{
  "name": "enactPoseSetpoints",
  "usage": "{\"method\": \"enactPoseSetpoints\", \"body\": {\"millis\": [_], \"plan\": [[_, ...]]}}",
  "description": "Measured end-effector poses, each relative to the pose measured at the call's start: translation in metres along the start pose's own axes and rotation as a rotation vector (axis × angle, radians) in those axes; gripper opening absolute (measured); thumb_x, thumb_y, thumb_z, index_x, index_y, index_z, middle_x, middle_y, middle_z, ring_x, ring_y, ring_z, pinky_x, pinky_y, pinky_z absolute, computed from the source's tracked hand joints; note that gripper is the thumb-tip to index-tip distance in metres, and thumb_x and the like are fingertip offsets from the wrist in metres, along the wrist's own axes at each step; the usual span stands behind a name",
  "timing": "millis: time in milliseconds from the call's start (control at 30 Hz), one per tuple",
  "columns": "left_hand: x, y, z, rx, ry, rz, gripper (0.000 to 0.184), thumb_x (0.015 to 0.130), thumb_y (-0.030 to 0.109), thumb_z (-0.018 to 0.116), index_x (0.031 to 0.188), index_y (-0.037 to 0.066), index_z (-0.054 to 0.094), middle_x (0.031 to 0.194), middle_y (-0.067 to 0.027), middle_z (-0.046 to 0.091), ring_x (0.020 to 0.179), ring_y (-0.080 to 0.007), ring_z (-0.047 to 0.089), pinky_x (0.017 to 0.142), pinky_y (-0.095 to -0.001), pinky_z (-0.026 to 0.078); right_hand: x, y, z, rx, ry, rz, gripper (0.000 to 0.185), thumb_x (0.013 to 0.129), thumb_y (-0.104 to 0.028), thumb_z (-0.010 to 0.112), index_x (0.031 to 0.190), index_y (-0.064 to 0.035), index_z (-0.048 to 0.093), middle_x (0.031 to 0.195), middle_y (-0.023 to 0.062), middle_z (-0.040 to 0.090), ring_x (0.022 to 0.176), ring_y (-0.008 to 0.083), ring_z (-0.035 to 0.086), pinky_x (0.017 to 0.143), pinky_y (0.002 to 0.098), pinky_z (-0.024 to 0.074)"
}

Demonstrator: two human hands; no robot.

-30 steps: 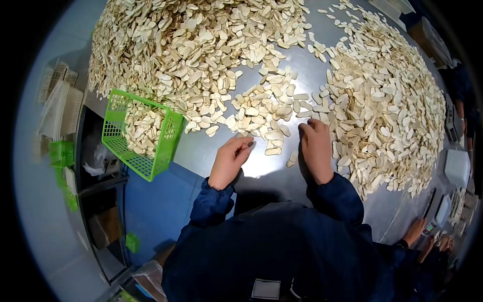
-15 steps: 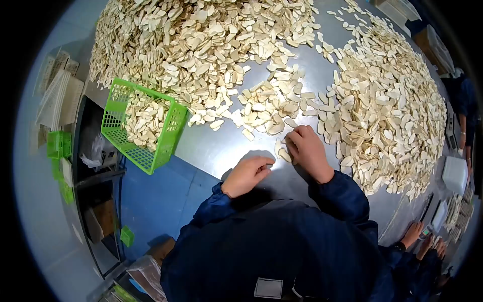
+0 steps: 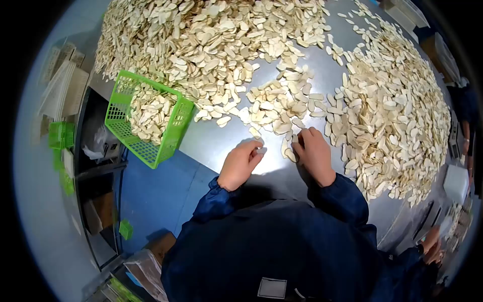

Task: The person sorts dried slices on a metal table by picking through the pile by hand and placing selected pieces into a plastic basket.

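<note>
At the metal table (image 3: 214,143), both hands (image 3: 240,165) (image 3: 316,157) curl half-open beside pale slices (image 3: 285,147).

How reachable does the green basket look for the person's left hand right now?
Probably yes: only bare metal tabletop shows between the left hand and the green basket's near wall.

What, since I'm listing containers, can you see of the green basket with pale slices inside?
The green basket looks plastic: rectangular, open-topped, with perforated walls and bottom. Pale slices fill part of it, leaving some bottom bare. At the edge of the metal-looking table, it seems to overhang; its support is hidden. The large pile crowds its far side. Neither left hand nor right hand touches it.
</note>
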State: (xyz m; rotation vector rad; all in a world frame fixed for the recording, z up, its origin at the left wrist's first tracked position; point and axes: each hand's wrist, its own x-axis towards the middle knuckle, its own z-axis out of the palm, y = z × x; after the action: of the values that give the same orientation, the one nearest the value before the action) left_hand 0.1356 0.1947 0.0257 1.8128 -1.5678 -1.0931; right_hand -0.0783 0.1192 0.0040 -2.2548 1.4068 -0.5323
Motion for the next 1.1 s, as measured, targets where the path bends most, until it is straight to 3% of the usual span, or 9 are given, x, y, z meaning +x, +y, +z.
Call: {"method": "enactPoseSetpoints", "body": {"millis": [133, 167, 267, 367, 500, 633, 900, 1033, 1100], "plan": [[0.008, -0.010, -0.002, 0.060, 0.248, -0.017, 0.029, 0.084, 0.011, 0.063, 0.109, -0.002, 0.059, 0.078, -0.0140, 0.060, 0.068, -0.0277, 0.059, 0.065, -0.0358, 0.048, 0.001, 0.011, -0.005, 0.146, 0.016, 0.126, 0.013, 0.082, -0.011, 0.061, 0.086, -0.0017, 0.053, 0.077, 0.0155, 0.059, 0.074, 0.0350, 0.058, 0.062, 0.0424, 0.0447], [0.010, -0.014, -0.001, 0.068, 0.305, -0.021, 0.030, 0.083, 0.011, 0.063, 0.109, -0.003, 0.058, 0.080, -0.0153, 0.060, 0.069, -0.0296, 0.059, 0.065, -0.0374, 0.048, -0.001, 0.013, -0.011, 0.359, -0.015, 0.244, 0.017, 0.084, -0.010, 0.060, 0.098, -0.0013, 0.059, 0.071, 0.0135, 0.056, 0.066, 0.0269, 0.057, 0.061, 0.0378, 0.0442], [0.022, -0.021, 0.000, 0.070, 0.372, -0.058, 0.044, 0.083, 0.011, 0.063, 0.123, -0.002, 0.053, 0.083, -0.0172, 0.061, 0.071, -0.0324, 0.061, 0.064, -0.0390, 0.049, -0.017, 0.001, -0.025, 0.677, -0.418, 0.142, 0.045, 0.082, -0.008, 0.062, 0.127, -0.0051, 0.055, 0.067, 0.0050, 0.045, 0.063, 0.0103, 0.043, 0.059, 0.0279, 0.0402], [0.032, -0.006, 0.019, 0.100, 0.285, 0.037, 0.050, 0.084, 0.014, 0.061, 0.131, 0.001, 0.048, 0.092, -0.0192, 0.062, 0.079, -0.0347, 0.061, 0.070, -0.0406, 0.049, -0.037, -0.009, -0.007, 0.842, -0.867, 0.089, 0.063, 0.081, -0.007, 0.065, 0.139, -0.0077, 0.041, 0.070, 0.0017, 0.047, 0.064, 0.0117, 0.046, 0.060, 0.0266, 0.0401], [0.032, 0.032, 0.032, -0.077, -0.171, 0.262, 0.040, 0.086, 0.011, 0.059, 0.125, 0.004, 0.055, 0.087, -0.0158, 0.063, 0.078, -0.0305, 0.060, 0.072, -0.0359, 0.047, -0.027, 0.006, -0.025, 1.064, -0.492, 0.512, 0.072, 0.082, -0.002, 0.059, 0.146, -0.0046, 0.028, 0.069, 0.0001, 0.049, 0.047, 0.0087, 0.047, 0.043, 0.0221, 0.0406], [0.040, 0.020, 0.028, -0.063, -0.045, 0.275, 0.028, 0.085, 0.009, 0.060, 0.112, 0.003, 0.063, 0.082, -0.0141, 0.061, 0.074, -0.0286, 0.060, 0.068, -0.0344, 0.047, -0.030, 0.040, -0.048, 0.959, 0.115, 0.570, 0.054, 0.085, 0.002, 0.053, 0.137, -0.0006, 0.040, 0.066, 0.0003, 0.045, 0.049, 0.0070, 0.043, 0.044, 0.0208, 0.0359], [0.076, 0.004, 0.001, 0.239, 0.383, 0.167, 0.031, 0.078, 0.011, 0.068, 0.106, 0.004, 0.058, 0.098, -0.0161, 0.054, 0.089, -0.0339, 0.056, 0.077, -0.0400, 0.046, -0.056, 0.032, -0.026, 1.913, -0.238, 0.616, 0.021, 0.093, -0.007, 0.052, 0.112, 0.0029, 0.056, 0.069, 0.0031, 0.047, 0.053, 0.0088, 0.038, 0.045, 0.0222, 0.0336], [0.071, 0.003, 0.025, 0.222, 0.149, 0.197, 0.039, 0.079, 0.008, 0.067, 0.115, 0.003, 0.056, 0.103, -0.0151, 0.054, 0.082, -0.0276, 0.059, 0.074, -0.0350, 0.049, -0.055, 0.025, -0.029, 1.754, -0.303, 0.654, 0.016, 0.094, -0.007, 0.051, 0.107, 0.0003, 0.057, 0.063, 0.0037, 0.047, 0.047, 0.0084, 0.038, 0.042, 0.0218, 0.0326], [0.064, 0.023, 0.045, -0.145, -0.030, 0.286, 0.045, 0.080, 0.004, 0.065, 0.124, 0.003, 0.053, 0.105, -0.0148, 0.054, 0.085, -0.0239, 0.061, 0.076, -0.0335, 0.050, -0.054, 0.024, -0.024, 1.715, -0.379, 0.650, 0.016, 0.095, -0.007, 0.049, 0.108, -0.0016, 0.056, 0.062, 0.0040, 0.049, 0.044, 0.0084, 0.038, 0.041, 0.0213, 0.0322]]}}
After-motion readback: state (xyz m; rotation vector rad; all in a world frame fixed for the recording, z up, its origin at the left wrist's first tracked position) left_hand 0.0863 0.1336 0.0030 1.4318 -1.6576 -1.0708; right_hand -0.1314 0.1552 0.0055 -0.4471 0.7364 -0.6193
